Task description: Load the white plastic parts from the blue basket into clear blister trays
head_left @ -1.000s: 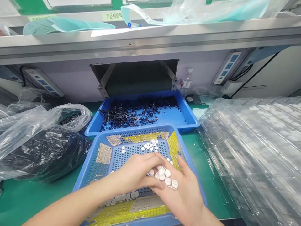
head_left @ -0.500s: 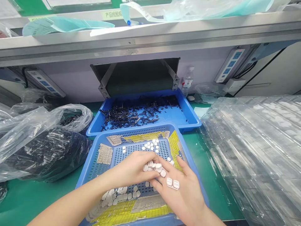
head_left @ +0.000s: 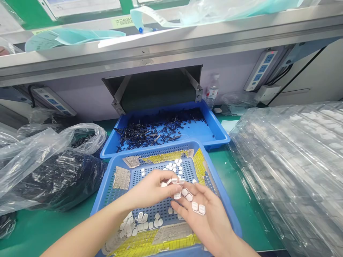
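Note:
My left hand [head_left: 157,189] is closed around several small white plastic pieces [head_left: 174,181], its thumb pressing on them from above. Palm up with fingers spread, my right hand [head_left: 207,217] carries a joined pair of white pieces [head_left: 198,208] on the palm. Another pair [head_left: 187,194] rests across its fingers. Both hands are over a blue perforated basket [head_left: 107,200], its walls patched with yellow and grey material. More white pieces lie in the basket, in a near-left heap [head_left: 130,225] and a far scattered group [head_left: 174,165].
Behind the basket, a blue tray [head_left: 218,134] holds black plastic bits below a dark conveyor opening [head_left: 160,89]. A clear bag of black parts [head_left: 61,178] sits left; stacked clear blister trays [head_left: 292,160] stand right. A water bottle [head_left: 212,91] is at the back.
The cluster between my hands has thinned and shifted, so a joined pair now shows separately on my right fingers. My hands have drawn slightly apart. The view has tilted a little.

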Motion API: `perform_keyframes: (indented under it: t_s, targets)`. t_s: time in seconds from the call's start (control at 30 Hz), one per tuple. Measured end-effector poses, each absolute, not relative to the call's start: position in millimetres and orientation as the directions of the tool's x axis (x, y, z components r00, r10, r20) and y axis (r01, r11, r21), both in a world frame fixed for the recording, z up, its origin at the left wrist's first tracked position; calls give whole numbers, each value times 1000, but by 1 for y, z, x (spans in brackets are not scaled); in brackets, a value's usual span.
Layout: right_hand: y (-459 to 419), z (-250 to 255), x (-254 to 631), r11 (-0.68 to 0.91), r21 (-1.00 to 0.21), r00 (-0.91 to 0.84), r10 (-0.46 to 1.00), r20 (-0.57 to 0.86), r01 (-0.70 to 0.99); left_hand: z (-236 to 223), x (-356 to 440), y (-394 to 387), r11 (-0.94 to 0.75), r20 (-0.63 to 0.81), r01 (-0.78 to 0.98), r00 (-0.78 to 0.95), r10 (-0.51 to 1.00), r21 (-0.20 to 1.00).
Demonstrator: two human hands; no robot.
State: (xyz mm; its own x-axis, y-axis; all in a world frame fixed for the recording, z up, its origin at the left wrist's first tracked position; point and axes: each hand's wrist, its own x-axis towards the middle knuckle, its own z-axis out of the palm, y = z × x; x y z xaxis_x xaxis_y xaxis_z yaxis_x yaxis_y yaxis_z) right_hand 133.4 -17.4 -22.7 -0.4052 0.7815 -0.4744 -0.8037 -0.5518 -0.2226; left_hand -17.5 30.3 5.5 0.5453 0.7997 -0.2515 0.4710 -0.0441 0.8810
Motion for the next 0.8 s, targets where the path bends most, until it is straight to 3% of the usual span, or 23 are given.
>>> perform_keyframes:
  t_s: [0.23, 0.43, 0.57, 0.67, 0.8]
  targets:
    - [-18, -29, 130, -527, -286, -366, 807, -462, -800, 9, -12, 21, -120, -240, 533, 556, 796, 837]
    - [-18, -27, 130, -518, -311, -326, 802, -500, -797, 13, -13, 21, -166, -140, 416, 611, 779, 894]
    - [-19, -28, 131, -542, -364, -304, 786, -538, -758, 7, -13, 20, 161, -266, 235, 534, 803, 958]
    - [-19, -31, 132, -548, -461, -291, 805, -517, -698, 2, -10, 21, 454, -401, 48, 556, 728, 890]
    - [-21, -30, 132, -540, -559, -303, 832, -464, -629, 1, -5, 20, 595, -491, -16, 547, 678, 803]
